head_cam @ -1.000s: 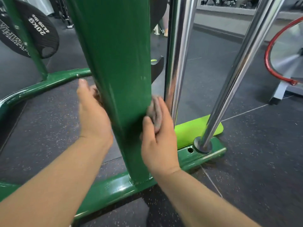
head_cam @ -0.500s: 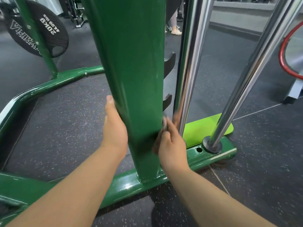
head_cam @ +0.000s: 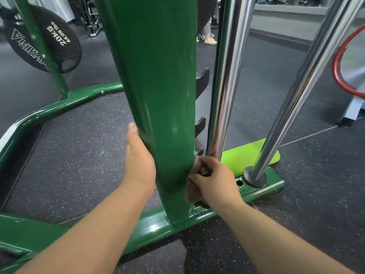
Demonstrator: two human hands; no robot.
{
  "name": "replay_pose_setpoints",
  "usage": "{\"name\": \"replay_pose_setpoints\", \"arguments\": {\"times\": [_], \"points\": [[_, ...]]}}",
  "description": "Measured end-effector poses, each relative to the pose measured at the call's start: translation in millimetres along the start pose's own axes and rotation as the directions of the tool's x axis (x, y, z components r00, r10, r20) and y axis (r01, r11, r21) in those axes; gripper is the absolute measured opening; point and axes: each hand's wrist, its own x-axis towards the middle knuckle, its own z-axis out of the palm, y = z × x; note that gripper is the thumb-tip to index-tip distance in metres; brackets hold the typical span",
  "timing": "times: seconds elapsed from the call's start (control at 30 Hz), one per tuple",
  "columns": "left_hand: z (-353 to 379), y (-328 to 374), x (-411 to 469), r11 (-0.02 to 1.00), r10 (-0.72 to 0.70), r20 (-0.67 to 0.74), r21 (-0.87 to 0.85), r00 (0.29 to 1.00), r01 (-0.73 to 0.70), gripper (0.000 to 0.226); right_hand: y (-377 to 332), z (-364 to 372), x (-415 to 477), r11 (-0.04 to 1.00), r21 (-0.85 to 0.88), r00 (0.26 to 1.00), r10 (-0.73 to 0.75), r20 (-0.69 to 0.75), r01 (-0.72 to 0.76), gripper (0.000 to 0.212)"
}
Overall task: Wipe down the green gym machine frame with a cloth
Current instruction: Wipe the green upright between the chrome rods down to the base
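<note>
A wide green upright post [head_cam: 158, 91] of the gym machine stands in the middle, welded to a green base rail [head_cam: 150, 228]. My left hand [head_cam: 139, 161] lies against the post's left side low down, thumb up along the edge; its fingers are hidden behind the post. My right hand [head_cam: 214, 178] grips a bunched grey-brown cloth [head_cam: 192, 192] against the post's right edge, just above the base. Most of the cloth is hidden by the hand and post.
Two chrome guide rods [head_cam: 225, 80] [head_cam: 308, 80] rise right of the post, one seated in a collar on the base. A lime-green plate [head_cam: 248, 155] lies behind. A black 20 kg plate [head_cam: 45, 38] hangs far left. Dark rubber floor [head_cam: 79, 155] surrounds the frame.
Both hands have slid down the post toward the base. My right hand has gone from flat over the cloth to curled round it.
</note>
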Motion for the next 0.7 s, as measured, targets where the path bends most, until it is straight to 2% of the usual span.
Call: {"name": "replay_pose_setpoints", "arguments": {"times": [0.07, 0.1, 0.2, 0.27, 0.3, 0.33, 0.4, 0.47, 0.53, 0.6, 0.63, 0.7], "points": [[-2, -1, 0, 1.000, -0.017, 0.002, -0.002, 1.000, 0.017, 0.060, 5, 5, 3, 0.991, -0.119, 0.995, 0.075, 0.058, -0.068, 0.032], [-2, -1, -1, 1.000, -0.020, 0.007, -0.002, 1.000, 0.020, 0.064, 1, 6, 4, 0.995, -0.077, 0.997, 0.068, 0.035, -0.065, 0.026], [-5, -2, 1, 0.999, -0.034, 0.002, 0.021, 0.999, 0.034, 0.084, -34, -6, 4, 0.969, 0.237, 0.992, -0.037, -0.118, 0.064, 0.018], [-6, -1, 1, 0.999, -0.028, 0.003, 0.021, 1.000, 0.028, 0.075, -54, -24, 7, 0.904, 0.379, 0.962, -0.108, -0.252, 0.200, 0.009], [-5, 0, 1, 0.999, -0.029, 0.002, 0.017, 1.000, 0.029, 0.073, -59, -29, 4, 0.886, 0.385, 0.943, -0.147, -0.297, 0.259, 0.006], [-6, -1, 1, 0.999, -0.032, 0.002, 0.017, 0.999, 0.032, 0.077, -60, -30, -1, 0.886, 0.356, 0.930, -0.185, -0.317, 0.297, 0.013], [-6, -1, 2, 0.999, -0.029, 0.038, 0.018, 0.999, 0.029, 0.075, -48, -16, -11, 0.912, 0.293, 0.933, -0.197, -0.302, 0.288, 0.024], [-7, 0, 0, 1.000, -0.012, 0.067, 0.028, 0.998, 0.010, 0.063, -24, 6, -15, 0.959, 0.229, 0.964, -0.110, -0.243, 0.167, 0.027], [-7, 0, 0, 1.000, 0.003, 0.032, 0.014, 0.999, -0.004, 0.056, -12, 21, -10, 0.992, 0.127, 0.987, -0.002, -0.159, 0.023, 0.026], [-4, 0, -2, 1.000, 0.011, 0.018, -0.007, 1.000, -0.011, 0.052, -18, 25, -7, 0.994, 0.096, 0.980, 0.073, -0.184, -0.056, 0.025], [-1, 1, -6, 1.000, 0.021, 0.040, -0.019, 0.999, -0.020, 0.052, -23, 24, -10, 0.992, 0.125, 0.972, 0.050, -0.231, -0.022, 0.024], [1, 4, -8, 0.998, 0.034, 0.062, -0.051, 0.998, -0.031, 0.051, -40, 17, -22, 0.969, 0.166, 0.935, -0.117, -0.333, 0.181, 0.028]]}}
